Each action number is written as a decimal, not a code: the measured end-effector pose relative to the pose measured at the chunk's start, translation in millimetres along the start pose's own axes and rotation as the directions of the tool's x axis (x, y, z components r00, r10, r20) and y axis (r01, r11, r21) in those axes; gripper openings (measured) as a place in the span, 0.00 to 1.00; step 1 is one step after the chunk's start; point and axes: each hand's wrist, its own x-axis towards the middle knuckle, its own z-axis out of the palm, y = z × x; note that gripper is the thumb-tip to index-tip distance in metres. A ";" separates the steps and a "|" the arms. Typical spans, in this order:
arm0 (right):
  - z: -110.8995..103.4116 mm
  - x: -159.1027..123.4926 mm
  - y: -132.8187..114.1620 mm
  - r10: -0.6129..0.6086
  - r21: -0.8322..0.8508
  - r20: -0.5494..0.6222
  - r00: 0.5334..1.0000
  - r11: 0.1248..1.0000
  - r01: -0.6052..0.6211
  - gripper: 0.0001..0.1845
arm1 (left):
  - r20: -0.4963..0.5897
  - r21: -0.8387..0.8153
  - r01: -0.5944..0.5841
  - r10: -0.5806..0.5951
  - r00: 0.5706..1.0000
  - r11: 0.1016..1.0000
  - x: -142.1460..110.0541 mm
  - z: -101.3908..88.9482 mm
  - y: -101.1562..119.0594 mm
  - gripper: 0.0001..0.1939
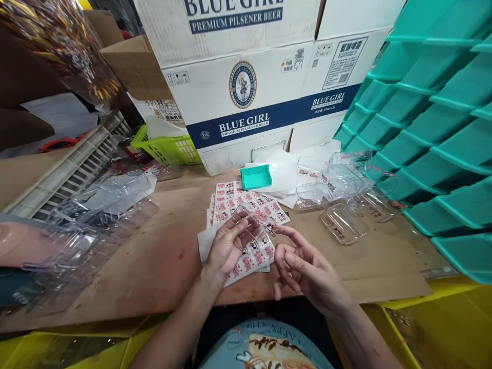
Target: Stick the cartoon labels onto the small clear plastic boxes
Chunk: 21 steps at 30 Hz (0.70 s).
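Observation:
My left hand (227, 245) is closed around a clear plastic case (248, 219), held tilted above the sticker sheets. At the tip of my right index finger is a small cartoon sticker (272, 228), close to the right end of the case; whether it touches the case I cannot tell. The other fingers of my right hand (303, 266) are curled, with the thumb beside them. Under both hands lie white sticker sheets (246, 264) printed with red and orange figures. A small teal tray (256, 177) rests at the back of the sheets.
Clear cases (344, 224) with stickers lie to the right, beside stacked teal bins (434, 154). More clear plastic cases (103, 215) are piled at left. White beer cartons (246, 92) and a green basket (169, 148) stand behind. Yellow containers (442, 318) border the table's front.

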 end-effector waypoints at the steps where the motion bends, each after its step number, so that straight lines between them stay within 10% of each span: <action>1: 1.2 -1.2 0.7 0.021 0.029 0.010 1.000 0.999 -0.021 0.23 | -0.002 -0.011 -0.018 0.018 1.000 1.000 -5.3 2.9 -4.3 0.15; 21: -6.6 -3.1 16.8 0.159 0.122 0.097 0.983 0.978 -0.170 0.31 | 0.086 0.136 -0.125 0.113 0.990 0.983 -27.9 10.2 -19.7 0.17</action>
